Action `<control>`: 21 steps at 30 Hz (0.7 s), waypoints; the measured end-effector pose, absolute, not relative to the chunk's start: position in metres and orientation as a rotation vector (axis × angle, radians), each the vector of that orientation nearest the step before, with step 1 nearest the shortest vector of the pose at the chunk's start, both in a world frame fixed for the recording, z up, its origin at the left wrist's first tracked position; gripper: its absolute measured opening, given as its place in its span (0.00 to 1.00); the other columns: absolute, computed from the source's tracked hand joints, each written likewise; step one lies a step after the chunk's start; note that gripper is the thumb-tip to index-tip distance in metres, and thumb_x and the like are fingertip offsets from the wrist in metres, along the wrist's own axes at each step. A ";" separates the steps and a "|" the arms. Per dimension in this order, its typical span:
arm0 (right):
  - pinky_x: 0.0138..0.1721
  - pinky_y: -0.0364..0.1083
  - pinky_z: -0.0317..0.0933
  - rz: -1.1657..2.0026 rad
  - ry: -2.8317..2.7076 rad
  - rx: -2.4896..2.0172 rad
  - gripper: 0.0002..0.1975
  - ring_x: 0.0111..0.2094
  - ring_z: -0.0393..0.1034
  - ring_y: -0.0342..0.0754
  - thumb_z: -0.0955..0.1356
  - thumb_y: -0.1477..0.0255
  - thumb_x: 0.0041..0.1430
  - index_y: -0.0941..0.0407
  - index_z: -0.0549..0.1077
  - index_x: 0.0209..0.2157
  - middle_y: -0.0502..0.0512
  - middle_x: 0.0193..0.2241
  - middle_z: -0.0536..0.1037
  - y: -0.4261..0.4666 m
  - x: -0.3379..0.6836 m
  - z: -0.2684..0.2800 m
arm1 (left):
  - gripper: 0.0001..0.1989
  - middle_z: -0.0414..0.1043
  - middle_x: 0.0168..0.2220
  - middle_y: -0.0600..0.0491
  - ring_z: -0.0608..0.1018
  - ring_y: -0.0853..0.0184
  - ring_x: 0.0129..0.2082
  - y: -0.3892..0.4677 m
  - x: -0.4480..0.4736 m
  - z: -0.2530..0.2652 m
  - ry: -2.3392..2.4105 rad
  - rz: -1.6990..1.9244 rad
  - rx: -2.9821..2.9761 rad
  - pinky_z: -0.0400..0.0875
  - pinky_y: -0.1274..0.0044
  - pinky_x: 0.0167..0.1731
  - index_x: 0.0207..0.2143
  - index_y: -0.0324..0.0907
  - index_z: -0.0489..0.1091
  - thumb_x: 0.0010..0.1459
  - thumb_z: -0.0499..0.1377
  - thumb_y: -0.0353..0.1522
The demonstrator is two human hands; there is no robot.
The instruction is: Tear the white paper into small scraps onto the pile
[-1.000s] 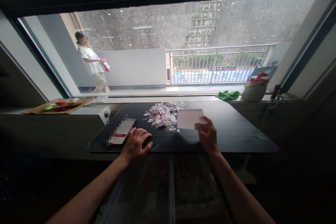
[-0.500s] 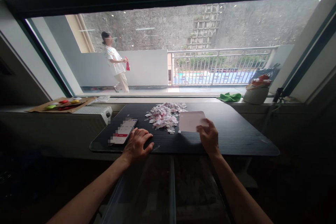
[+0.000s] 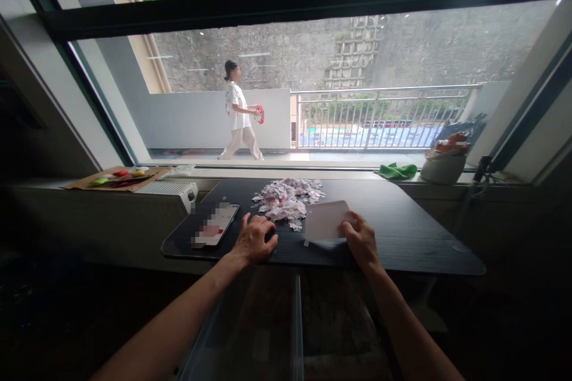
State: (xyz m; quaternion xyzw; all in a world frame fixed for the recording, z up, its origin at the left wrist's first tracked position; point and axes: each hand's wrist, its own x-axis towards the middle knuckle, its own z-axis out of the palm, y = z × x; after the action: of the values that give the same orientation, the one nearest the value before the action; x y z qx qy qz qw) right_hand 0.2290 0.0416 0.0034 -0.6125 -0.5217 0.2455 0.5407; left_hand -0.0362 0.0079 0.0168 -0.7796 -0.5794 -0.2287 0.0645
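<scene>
My right hand pinches the right edge of a thin, pale, flat card with rounded corners, tilted above the dark tabletop. A small paper scrap shows by the card's lower left corner. Left of the card lies a heap of torn whitish-pink paper scraps. My left hand rests on the table near the heap's front left side, its fingers bent and the thumb apart, with nothing seen in it. A phone with a lit screen lies to its left.
The dark table stands against a window sill. A green cloth and a pale container sit on the sill at right. At left are a radiator and a brown sheet with coloured items. Outside, a person walks by.
My left hand has shifted right, away from the phone and closer to the paper heap. The card in my right hand has tilted and come slightly lower. The person outside has walked rightward.
</scene>
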 end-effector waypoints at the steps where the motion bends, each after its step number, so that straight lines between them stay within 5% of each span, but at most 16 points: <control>1: 0.39 0.49 0.65 0.598 -1.251 -1.450 0.25 0.36 0.72 0.53 0.64 0.65 0.44 0.58 0.74 0.45 0.56 0.34 0.78 0.042 0.229 0.003 | 0.08 0.72 0.34 0.51 0.72 0.61 0.41 0.008 -0.034 0.014 -1.754 -0.709 -2.339 0.50 0.54 0.57 0.33 0.42 0.71 0.53 0.55 0.35; 21: 0.31 0.46 0.62 0.804 -1.356 -1.297 0.19 0.31 0.69 0.50 0.64 0.65 0.43 0.58 0.76 0.37 0.53 0.29 0.77 0.038 0.228 0.007 | 0.09 0.72 0.34 0.51 0.72 0.61 0.40 0.002 -0.035 0.007 -1.689 -0.791 -2.295 0.49 0.55 0.57 0.32 0.43 0.71 0.55 0.53 0.36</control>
State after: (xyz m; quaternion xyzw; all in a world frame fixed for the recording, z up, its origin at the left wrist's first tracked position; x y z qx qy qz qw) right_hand 0.2283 0.0380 0.0070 -0.5415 -0.5662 0.3356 0.5230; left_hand -0.0350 0.0022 0.0072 -0.7728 -0.5688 -0.2662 0.0919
